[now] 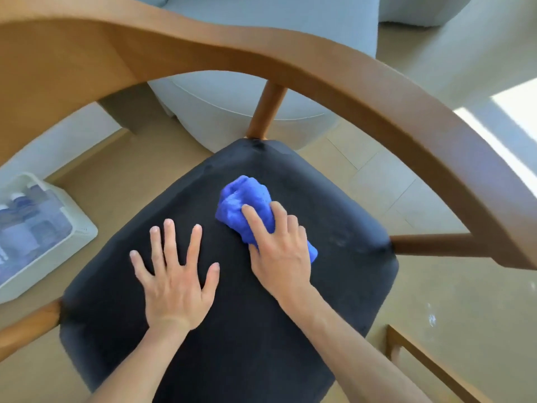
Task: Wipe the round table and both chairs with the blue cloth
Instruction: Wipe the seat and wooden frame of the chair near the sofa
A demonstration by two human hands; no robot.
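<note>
Head view, chair stage of wiping job.

- Cloth (pixel 245 209): lying bunched on dark seat (pixel 232 330), toward rear right quarter. Looking soft, light and limp; likely compressing under palm and dragging easily over upholstery. Best gripping across bunched middle, keeping loose ends tucked so wad is not unrolling mid-stroke.
- Right hand (pixel 279 251): grasping cloth, fingers curling over its top, tail of fabric poking out beside heel of palm; pressing it down onto seat.
- Left hand (pixel 175 282): released, fingers spreading flat on seat, just beside right hand, apparently bracing chair.
- Chair: curved wooden backrest (pixel 290 53) arching over seat; post (pixel 266 112) joining at rear corner. Faint pale marks showing near right corner of seat, probably still needing a pass.
- Bin (pixel 72 242): sitting on floor to left, holding bottles, well apart from cloth.
- Sofa (pixel 247 106): standing behind chair.
- Round table and second chair: not identifiable with certainty.
</note>
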